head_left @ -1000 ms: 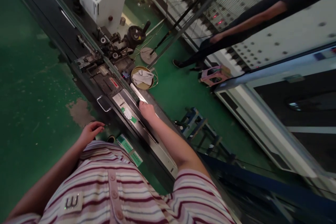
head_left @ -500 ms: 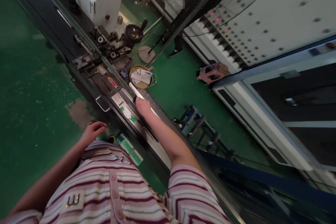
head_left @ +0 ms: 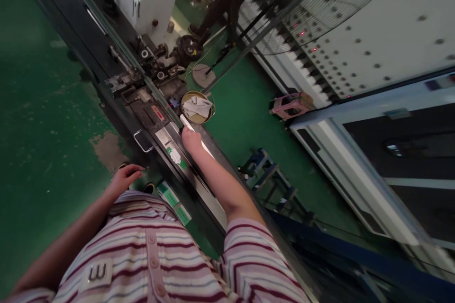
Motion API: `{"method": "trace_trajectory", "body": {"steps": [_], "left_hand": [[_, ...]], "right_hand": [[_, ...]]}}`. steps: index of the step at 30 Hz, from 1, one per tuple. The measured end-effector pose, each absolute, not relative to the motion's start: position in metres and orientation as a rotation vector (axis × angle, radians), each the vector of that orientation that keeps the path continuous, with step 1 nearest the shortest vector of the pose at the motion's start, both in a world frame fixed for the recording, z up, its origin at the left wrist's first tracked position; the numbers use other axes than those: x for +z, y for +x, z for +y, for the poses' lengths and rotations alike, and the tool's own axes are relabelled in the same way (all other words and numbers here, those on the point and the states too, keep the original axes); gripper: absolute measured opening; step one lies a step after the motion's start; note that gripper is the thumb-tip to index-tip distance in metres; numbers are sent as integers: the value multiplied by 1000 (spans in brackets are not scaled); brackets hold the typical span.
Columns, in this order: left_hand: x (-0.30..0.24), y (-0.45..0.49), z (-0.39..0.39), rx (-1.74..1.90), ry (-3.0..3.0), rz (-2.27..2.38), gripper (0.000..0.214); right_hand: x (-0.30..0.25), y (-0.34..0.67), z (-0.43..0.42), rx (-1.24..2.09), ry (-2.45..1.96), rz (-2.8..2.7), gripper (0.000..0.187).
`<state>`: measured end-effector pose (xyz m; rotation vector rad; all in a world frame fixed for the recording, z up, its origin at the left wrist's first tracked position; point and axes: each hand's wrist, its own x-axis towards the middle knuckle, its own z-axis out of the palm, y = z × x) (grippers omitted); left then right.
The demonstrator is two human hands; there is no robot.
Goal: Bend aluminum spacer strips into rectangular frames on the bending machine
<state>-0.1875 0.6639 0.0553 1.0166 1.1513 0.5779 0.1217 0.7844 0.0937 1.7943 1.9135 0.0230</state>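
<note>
My right hand [head_left: 192,139] reaches forward to the machine's long rail, its fingers curled down beside a white strip [head_left: 187,122]. What lies inside those fingers is hidden from above. A long dark bar with a pale edge [head_left: 161,99] runs along the machine up to this hand. Just left of it is a metal plate with a torn green and white label [head_left: 175,155]. My left hand [head_left: 126,177] hangs in front of my striped shirt, fingers loosely stretched and holding nothing. A wire handle [head_left: 142,142] sticks out from the machine's side near it.
Clamps and a handwheel [head_left: 188,47] sit farther up the machine, below a white control box [head_left: 156,4]. A bucket with a cloth [head_left: 197,106] stands beyond the rail. Also there are a pink stool [head_left: 293,105], a blue frame [head_left: 266,170], a large fan [head_left: 341,14] and another person's legs [head_left: 216,9].
The view has shifted slightly, and the other person's legs and arm now show more at the top. My right hand has moved a little up along the white strip. My left hand stays put.
</note>
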Motion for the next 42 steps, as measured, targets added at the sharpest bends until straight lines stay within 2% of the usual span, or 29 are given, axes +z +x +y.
{"method": "trace_trajectory", "body": {"steps": [9, 29, 42], "left_hand": [[49, -204, 665, 636, 970, 1186, 43], [47, -211, 657, 639, 945, 1262, 50], [49, -202, 652, 609, 948, 1200, 50]], "right_hand": [[92, 135, 764, 65, 1837, 1928, 27], [92, 182, 697, 45, 1768, 1849, 23], [90, 156, 724, -10, 1894, 1786, 26]]}}
